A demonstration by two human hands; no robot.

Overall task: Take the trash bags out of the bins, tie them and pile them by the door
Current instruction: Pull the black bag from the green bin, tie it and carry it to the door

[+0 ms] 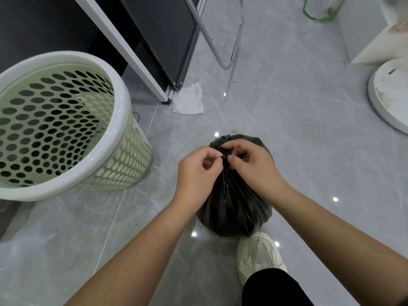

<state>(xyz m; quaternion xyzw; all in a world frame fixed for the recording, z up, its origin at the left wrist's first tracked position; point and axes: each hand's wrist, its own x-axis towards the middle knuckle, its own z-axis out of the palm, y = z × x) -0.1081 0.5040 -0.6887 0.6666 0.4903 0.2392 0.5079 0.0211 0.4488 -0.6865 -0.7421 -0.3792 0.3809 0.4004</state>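
Left hand point(198, 171) and right hand point(251, 164) are working knuckle to knuckle, both with fingers curled in tight. Each is pinching a bit of black plastic at the gathered neck point(225, 156) of the trash bag point(234, 208). That looks like a knot in the making, though whether it's pulled snug I can't tell, because the fingertips cover it. The bag sits right under the hands on the grey floor point(309, 151), plump and rounded, its near side touching a pale shoe point(258, 255) back toward the right wrist. So, the scorecard: this bag is out of its bin, mouth gathered, tie under way by the look of it. Well off past the left hand's knuckles stands the green perforated bin point(123, 111) with its white rim, and no liner shows inside it, so I'd call that one emptied. Beyond the fingertips a crumpled white paper point(188, 99) lies loose on the floor at the foot of a dark desk panel point(154, 40), with a chrome chair leg point(225, 66) farther on. Away past the right hand there's a round white base point(386, 96), and farthest off a green strap point(315, 17). No door in view and no pile of bags either, so the carrying and stacking are yet to come, and whether other bins wait I can't say.
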